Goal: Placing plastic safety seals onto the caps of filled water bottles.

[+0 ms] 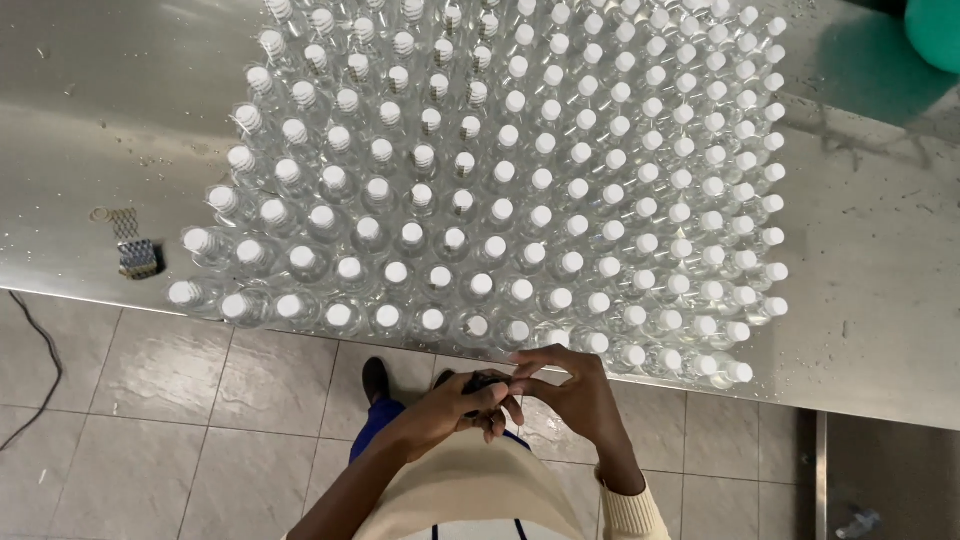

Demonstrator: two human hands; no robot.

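L hand (pixel 455 410) & R hand (pixel 570 395) clasped together, fingers curled (whether anything's held, can't tell), below capped clear bottles (pixel 520 180) on steel counter (pixel 880 300).

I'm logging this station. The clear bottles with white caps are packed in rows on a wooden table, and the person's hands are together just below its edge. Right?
Not quite. The table is shiny metal, not wood, as the head view shows. The rest holds: clear bottles stand in rows, and the left hand and right hand meet below its edge.

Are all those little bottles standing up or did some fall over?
Standing up. The clear bottles sit in tidy rows on the metal table, each white cap facing upward. None lies on its side.
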